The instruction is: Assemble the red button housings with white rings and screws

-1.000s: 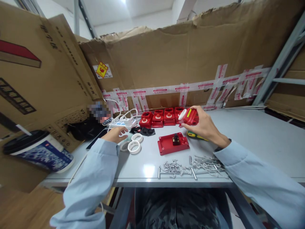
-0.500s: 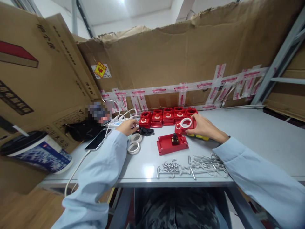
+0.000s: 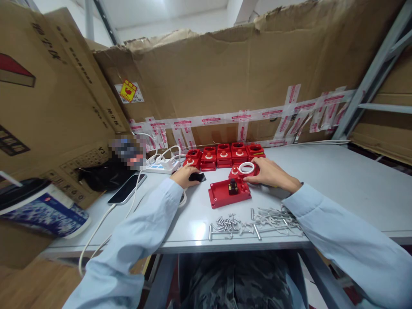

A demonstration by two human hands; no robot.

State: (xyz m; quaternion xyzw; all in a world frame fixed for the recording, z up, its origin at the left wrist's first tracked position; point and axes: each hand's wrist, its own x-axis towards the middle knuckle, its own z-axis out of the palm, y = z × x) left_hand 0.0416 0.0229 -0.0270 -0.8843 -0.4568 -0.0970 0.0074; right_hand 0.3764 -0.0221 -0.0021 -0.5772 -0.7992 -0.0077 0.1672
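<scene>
1. A cardboard wall (image 3: 225, 73) patched with printed tape stands far behind the red base plate (image 3: 222, 196).
2. The grey table (image 3: 337, 180) bears the plate near its front middle.
3. A blue-patterned tub (image 3: 38, 210) lies tipped, well to the left of the plate.
4. A row of red housings (image 3: 223, 154) sits behind the plate, near the wall.
5. A phone (image 3: 127, 188) lies left of the plate, with a white power strip (image 3: 161, 166) behind it.
6. A heap of metal screws (image 3: 254, 221) lies just in front of the plate, towards the table's edge.
7. The right hand (image 3: 268, 171) grasps a red housing (image 3: 236, 172) topped with a white ring (image 3: 246, 168). It rests on the table just behind the plate's right end.
8. The left hand (image 3: 183, 175) is curled, its fingertips on a black rubber piece (image 3: 197, 177) just behind the plate's left end. I cannot tell whether it pinches the piece or only touches it.
</scene>
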